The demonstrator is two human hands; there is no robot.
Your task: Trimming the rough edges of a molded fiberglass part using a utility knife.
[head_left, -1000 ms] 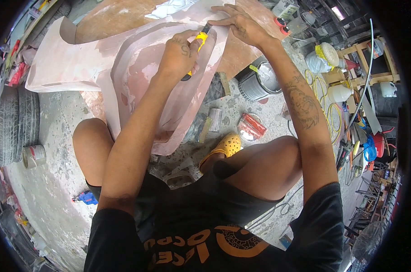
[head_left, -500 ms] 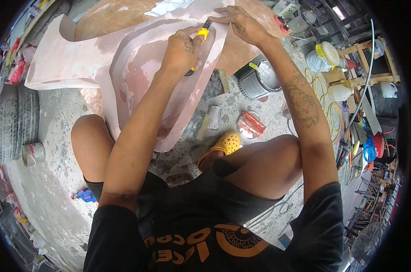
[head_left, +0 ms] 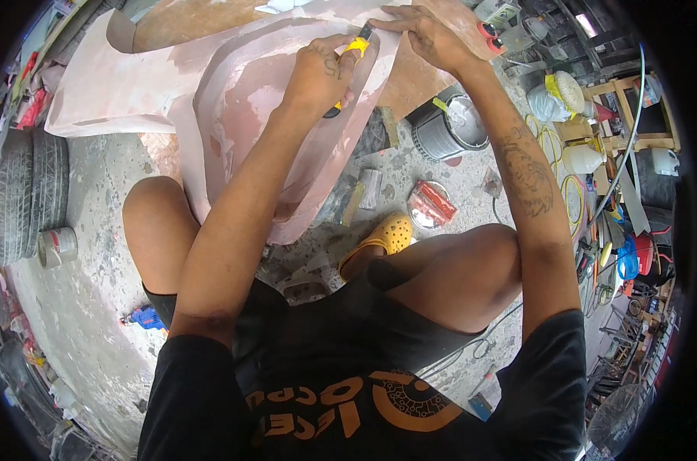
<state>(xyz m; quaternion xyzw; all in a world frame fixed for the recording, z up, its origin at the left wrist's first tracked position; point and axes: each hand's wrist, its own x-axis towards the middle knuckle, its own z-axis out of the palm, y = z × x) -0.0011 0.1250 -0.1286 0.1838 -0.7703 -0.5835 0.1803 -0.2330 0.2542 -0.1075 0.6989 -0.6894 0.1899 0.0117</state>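
Observation:
A large moulded panel [head_left: 247, 127], coated in patchy pink and white filler, stretches across the upper left with a curved recess in its middle. My left hand [head_left: 318, 81] is closed around a yellow-and-black utility knife [head_left: 357, 48], which slants over the recess's right-hand rim. The knife's dark front end points away from me. At that end, my right hand [head_left: 421, 34] has its fingers stretched out, the fingertips on or close to the panel's far edge near the knife tip. Whether they touch the knife cannot be made out.
Right of the panel stand an open grey can [head_left: 452, 131] and a round lid with a red spreader [head_left: 433, 206]. Tyres [head_left: 50, 192] and a small tin [head_left: 57, 247] are at left, near a blue power tool [head_left: 145, 316]. A yellow hose [head_left: 571, 201] coils at right.
The view has shifted a little, so the panel and floor items sit slightly higher and further right. Both hands keep their places at the rim, the left still gripping the knife.

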